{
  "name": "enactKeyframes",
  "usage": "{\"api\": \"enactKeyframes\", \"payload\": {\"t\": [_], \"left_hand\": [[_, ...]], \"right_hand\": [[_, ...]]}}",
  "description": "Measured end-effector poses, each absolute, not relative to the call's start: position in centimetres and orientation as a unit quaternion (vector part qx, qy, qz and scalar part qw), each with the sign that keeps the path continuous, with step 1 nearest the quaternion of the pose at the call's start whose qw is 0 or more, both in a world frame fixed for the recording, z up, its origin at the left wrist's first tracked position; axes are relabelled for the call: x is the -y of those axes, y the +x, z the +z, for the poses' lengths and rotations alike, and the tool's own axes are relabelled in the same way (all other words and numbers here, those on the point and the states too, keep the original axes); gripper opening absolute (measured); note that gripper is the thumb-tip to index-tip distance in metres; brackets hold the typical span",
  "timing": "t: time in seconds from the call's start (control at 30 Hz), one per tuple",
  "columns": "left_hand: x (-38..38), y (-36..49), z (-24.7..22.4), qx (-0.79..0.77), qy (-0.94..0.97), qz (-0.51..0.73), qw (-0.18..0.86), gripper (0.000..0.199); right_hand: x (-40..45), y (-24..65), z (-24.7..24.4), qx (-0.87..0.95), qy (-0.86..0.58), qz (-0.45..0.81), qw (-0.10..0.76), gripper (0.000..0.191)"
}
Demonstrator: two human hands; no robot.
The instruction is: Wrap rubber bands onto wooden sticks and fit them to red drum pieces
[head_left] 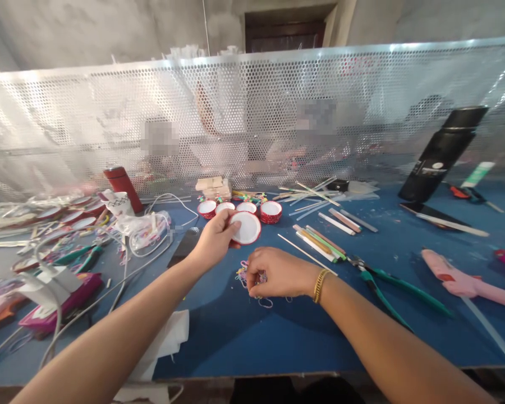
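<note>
My left hand (215, 237) holds a small round disc (246, 228), white with a red rim, pinched at its left edge between thumb and fingers. Lower and to the right, my right hand (278, 273) has its fingers curled and pinched at a small heap of coloured strings (242, 272); the hand covers most of the heap. Just behind the disc, short stacks of similar red-rimmed discs (271, 211) stand in a row, with small colourful bits on some of them.
Right: glue sticks (320, 241), green-handled pliers (387, 286), a pink glue gun (458, 275) and a black bottle (440, 157). Left: a red bottle (124, 188), a cup (118, 203), cables and a magenta power strip (63, 306). A perforated metal screen (252, 112) stands behind the blue table.
</note>
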State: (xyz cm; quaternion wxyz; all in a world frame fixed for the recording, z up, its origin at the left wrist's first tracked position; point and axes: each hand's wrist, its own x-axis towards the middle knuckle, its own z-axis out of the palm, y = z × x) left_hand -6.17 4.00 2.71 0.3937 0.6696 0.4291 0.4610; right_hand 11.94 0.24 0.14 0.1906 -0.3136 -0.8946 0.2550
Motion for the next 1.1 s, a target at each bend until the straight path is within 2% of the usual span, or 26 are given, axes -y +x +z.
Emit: {"api": "enactKeyframes", "payload": {"t": [0.1, 0.2, 0.27, 0.4, 0.57, 0.7, 1.1], "left_hand": [[-3.8, -6.1, 2.8, -0.421, 0.672, 0.462, 0.397, 0.024], [-3.7, -6.2, 2.9, -0.407, 0.669, 0.475, 0.402, 0.034], [-3.7, -6.2, 2.9, -0.406, 0.67, 0.487, 0.386, 0.03], [-3.8, -6.2, 2.7, -0.409, 0.701, 0.479, 0.335, 0.004], [-3.2, -6.0, 3.0, -0.393, 0.727, 0.45, 0.339, 0.01], [-2.5, -5.8, 3.4, -0.389, 0.762, 0.417, 0.308, 0.016], [-2.4, -5.6, 3.4, -0.387, 0.769, 0.415, 0.295, 0.014]], "right_hand": [[0.0, 12.5, 1.1, 0.837, -0.291, 0.38, 0.263, 0.006], [0.1, 13.1, 1.8, 0.771, -0.26, 0.474, 0.335, 0.016], [0.0, 13.3, 2.1, 0.737, -0.258, 0.498, 0.377, 0.019], [-0.3, 13.6, 2.2, 0.687, -0.275, 0.493, 0.458, 0.021], [-1.2, 13.7, 1.7, 0.648, -0.344, 0.412, 0.54, 0.019], [-1.6, 13.5, 1.2, 0.64, -0.356, 0.385, 0.562, 0.018], [-1.5, 13.1, 0.9, 0.662, -0.385, 0.33, 0.552, 0.022]]}}
